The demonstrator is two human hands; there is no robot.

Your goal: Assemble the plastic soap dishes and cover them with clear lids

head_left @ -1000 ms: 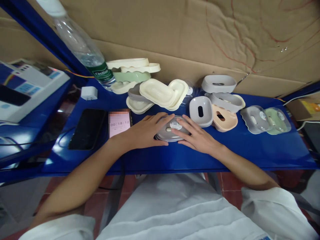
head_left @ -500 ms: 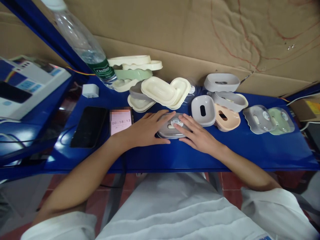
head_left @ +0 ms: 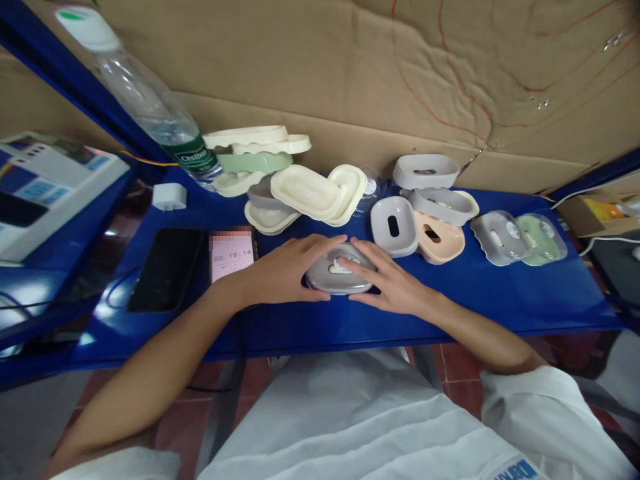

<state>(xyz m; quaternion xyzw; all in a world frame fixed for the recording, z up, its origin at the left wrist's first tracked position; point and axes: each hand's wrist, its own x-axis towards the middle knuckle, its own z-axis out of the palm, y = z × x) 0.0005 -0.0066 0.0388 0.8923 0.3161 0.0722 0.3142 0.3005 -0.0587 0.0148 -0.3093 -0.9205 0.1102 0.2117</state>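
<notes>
A grey oval soap dish [head_left: 334, 279] with a clear lid lies on the blue table [head_left: 500, 300] right in front of me. My left hand [head_left: 283, 270] cups its left side, thumb below and fingers curved over the top edge. My right hand [head_left: 387, 280] presses on its right side, fingers spread across the lid. Both hands grip the dish between them.
Behind the dish lie several cream, green, grey and peach soap dish parts [head_left: 310, 190]. Two lidded dishes [head_left: 520, 237] sit at the right. A phone showing a timer [head_left: 231, 253], a dark phone [head_left: 167, 267], a white charger [head_left: 169, 196] and a water bottle [head_left: 150, 107] stand left.
The hands have closed in more tightly round the grey dish, and the round white label on its lid is now covered by the fingers. The timer advanced. The view shifted slightly.
</notes>
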